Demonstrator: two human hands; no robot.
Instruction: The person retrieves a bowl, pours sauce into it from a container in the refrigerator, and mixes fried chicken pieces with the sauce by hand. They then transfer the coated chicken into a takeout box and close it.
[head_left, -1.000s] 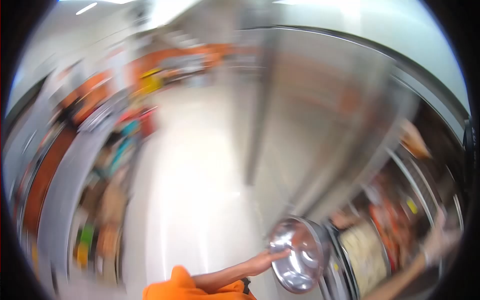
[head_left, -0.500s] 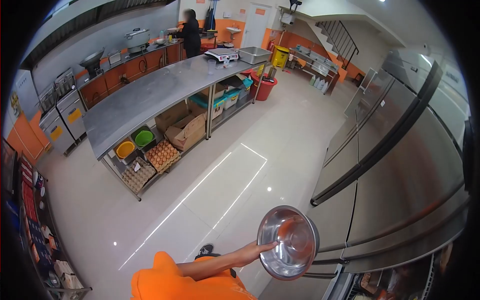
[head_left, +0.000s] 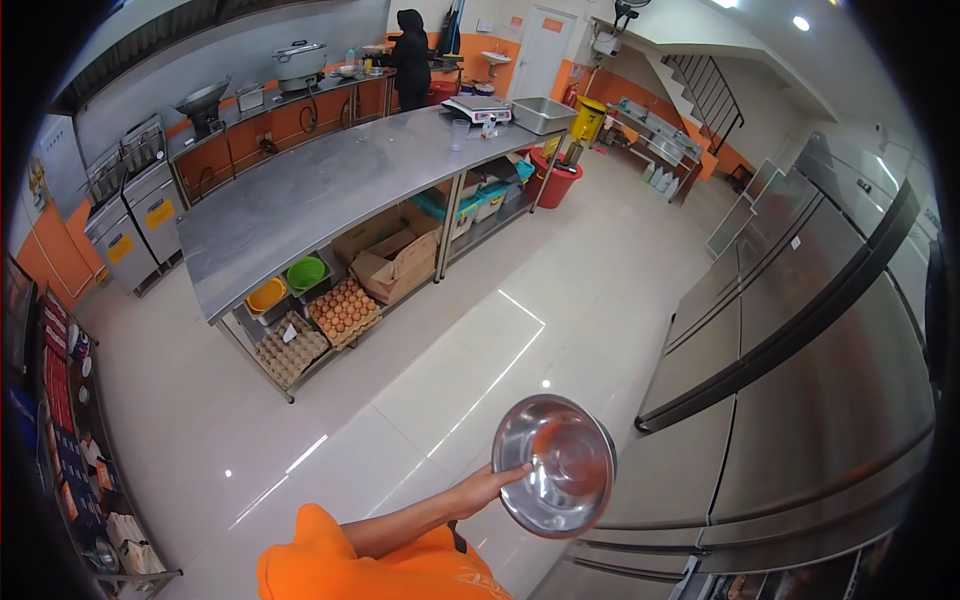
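Observation:
A shiny metal mixing bowl (head_left: 556, 466) hangs tilted in front of my body in the head view, its inside facing me. My left hand (head_left: 486, 487) grips the bowl by its left rim, thumb over the inner side and the other fingers hidden behind. Nothing shows inside the bowl. It is held near a large stainless steel refrigerator (head_left: 830, 410) on the right. At the bottom right corner, part of an open refrigerator compartment (head_left: 790, 585) with items in it is seen. My right hand is outside the picture.
A long steel table (head_left: 330, 190) stands ahead, with egg trays (head_left: 343, 312), cardboard boxes (head_left: 398, 265) and plastic tubs on its lower shelf. Behind it, a person in dark clothes (head_left: 411, 60) is at the back counter. A stocked rack (head_left: 75, 450) lines the left edge.
The view has turned slightly, so the room sits lower and further right. My left hand and the bowl have moved a little up and left in view. Less of the open compartment shows.

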